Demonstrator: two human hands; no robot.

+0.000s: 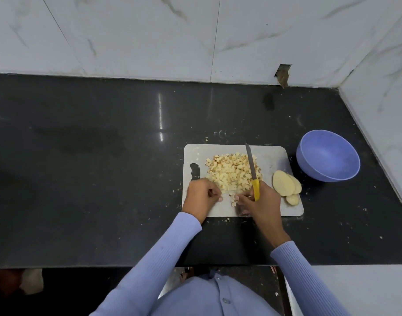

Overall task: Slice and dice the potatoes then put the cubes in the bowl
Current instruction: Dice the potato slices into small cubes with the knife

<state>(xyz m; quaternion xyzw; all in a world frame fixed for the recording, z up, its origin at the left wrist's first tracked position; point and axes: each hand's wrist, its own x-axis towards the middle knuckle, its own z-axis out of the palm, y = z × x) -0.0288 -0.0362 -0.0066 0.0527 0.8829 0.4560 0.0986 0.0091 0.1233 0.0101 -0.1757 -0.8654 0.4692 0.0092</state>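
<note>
Potato cubes (232, 174) are heaped in the middle of the cutting board (273, 156), which lies on the dark counter (104, 156). The knife (252, 172) is held by its yellow handle in the right hand (261, 201), the blade pointing toward twelve o'clock across the right side of the heap. The left hand (202, 192) is curled narrow at seven o'clock of the heap, fingertips pinched near a few stray cubes; whether anything is gripped there cannot be told. Three uncut potato slices (285, 185) are stacked at three o'clock of the heap, near the board's right edge. The blue bowl (328, 156) is seen empty on the counter at two o'clock of the board, just beside it. The cubes are judged light, wet and loose, likely to scatter if pushed fast, so they are best scooped in cupped hands or swept along the blade. The slices are judged stiff but slippery on their cut faces, and are best pinned flat from above with fingertips tucked back from the edge.
</note>
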